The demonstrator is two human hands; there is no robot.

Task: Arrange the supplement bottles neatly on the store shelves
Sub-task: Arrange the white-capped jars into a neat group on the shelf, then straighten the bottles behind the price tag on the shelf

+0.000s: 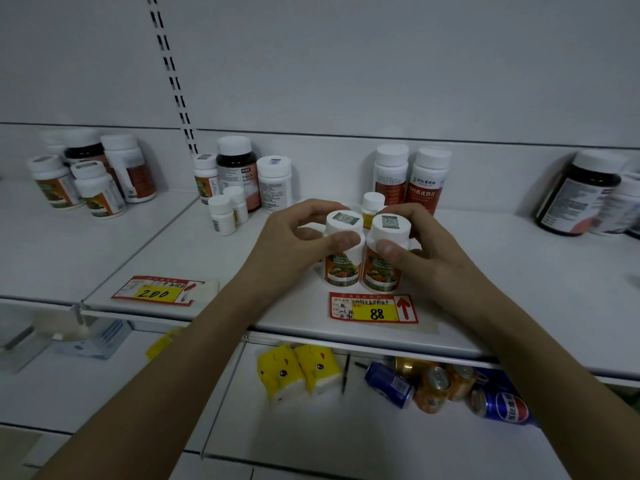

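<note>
On the front of the white shelf (519, 292), just behind the price tag marked 88 (374, 308), two white-capped bottles with orange labels stand upright, side by side and touching. The left hand (294, 244) has its fingers (343, 239) clamped on the left bottle (343, 254) just under its cap, and the right hand (426, 247) grips the right bottle (382, 261) the same way, thumb in front. A small bottle (373, 202) stands close behind the pair, with two tall red-labelled bottles (412, 178) at the back wall. Further left sit a mixed cluster of bottles (239, 183) and a second tag marked 200 (156, 292). Soda cans (446, 389) and yellow packs (298, 372) lie on the shelf below.
</note>
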